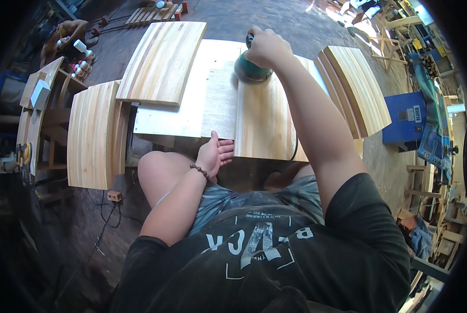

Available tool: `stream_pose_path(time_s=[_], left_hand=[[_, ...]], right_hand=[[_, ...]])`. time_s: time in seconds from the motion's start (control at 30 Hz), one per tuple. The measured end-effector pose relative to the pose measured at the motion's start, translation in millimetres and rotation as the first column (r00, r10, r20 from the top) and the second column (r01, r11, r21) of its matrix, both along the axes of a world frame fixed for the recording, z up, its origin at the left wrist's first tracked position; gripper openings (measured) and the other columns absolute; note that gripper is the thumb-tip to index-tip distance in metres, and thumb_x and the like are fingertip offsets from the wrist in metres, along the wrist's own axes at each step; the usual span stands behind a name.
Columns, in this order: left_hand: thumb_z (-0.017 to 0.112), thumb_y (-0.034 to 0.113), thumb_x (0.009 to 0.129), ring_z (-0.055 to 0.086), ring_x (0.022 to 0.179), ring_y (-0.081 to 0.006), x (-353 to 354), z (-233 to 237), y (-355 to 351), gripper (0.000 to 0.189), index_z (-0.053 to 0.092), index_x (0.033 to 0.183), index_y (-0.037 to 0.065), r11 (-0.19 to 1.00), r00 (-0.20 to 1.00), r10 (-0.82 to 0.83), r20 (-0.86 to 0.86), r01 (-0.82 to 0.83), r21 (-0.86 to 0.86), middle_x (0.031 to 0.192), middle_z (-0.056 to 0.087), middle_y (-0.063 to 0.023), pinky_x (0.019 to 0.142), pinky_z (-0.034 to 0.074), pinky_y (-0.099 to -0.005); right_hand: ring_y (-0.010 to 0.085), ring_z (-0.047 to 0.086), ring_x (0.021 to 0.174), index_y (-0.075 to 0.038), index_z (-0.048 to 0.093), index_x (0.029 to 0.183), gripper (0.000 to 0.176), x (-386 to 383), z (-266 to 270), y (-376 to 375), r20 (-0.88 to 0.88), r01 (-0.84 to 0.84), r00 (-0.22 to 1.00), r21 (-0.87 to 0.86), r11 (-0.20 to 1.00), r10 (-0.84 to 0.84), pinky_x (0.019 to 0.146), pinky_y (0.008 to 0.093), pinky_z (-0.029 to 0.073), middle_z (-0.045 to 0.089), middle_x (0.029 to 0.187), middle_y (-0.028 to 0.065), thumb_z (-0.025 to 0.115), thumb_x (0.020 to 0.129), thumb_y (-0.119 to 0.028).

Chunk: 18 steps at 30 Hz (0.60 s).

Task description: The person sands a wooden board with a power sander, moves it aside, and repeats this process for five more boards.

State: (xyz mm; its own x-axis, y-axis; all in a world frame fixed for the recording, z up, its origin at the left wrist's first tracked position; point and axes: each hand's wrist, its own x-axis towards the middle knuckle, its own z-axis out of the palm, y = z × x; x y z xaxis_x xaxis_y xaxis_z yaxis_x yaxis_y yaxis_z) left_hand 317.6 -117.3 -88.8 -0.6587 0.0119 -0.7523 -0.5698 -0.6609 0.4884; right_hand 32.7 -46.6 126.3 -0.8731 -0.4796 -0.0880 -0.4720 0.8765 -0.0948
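Observation:
My right hand (pixel 267 46) is wrapped round a green power sander (pixel 250 70), which sits on the far part of a striped wooden board (pixel 267 122). The board lies across a white work table (pixel 171 121) in front of my lap. At the near edge of the table, my left hand (pixel 216 153) is open, palm up, with its fingertips right by the board's left corner. A beaded bracelet circles that wrist. Nothing shows in the left palm.
Striped boards lie on the table's left (pixel 163 62), and more are stacked at far left (pixel 90 135) and right (pixel 356 88). A blue box (pixel 404 122) stands at right. A socket block (pixel 114 196) with cords lies on the floor. Another person (pixel 69 39) is at upper left.

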Motion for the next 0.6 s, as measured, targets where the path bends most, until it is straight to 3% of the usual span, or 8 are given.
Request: stream_pose_path(time_s=[0.6], left_hand=[[0.026, 0.068, 0.118, 0.075, 0.111, -0.0249, -1, 3, 0, 0.083, 0.064, 0.14, -0.002, 0.995, 0.999, -0.049, -0.001, 0.048, -0.092, 0.132, 0.077, -0.0168, 0.092, 0.059, -0.041]], right_hand=[[0.039, 0.063, 0.143, -0.015, 0.054, 0.16, 0.065, -92, -8, -25, -0.045, 0.09, 0.995, 0.007, 0.996, -0.089, 0.115, 0.0507, 0.056, 0.062, 0.157, 0.0186, 0.069, 0.099, -0.033]])
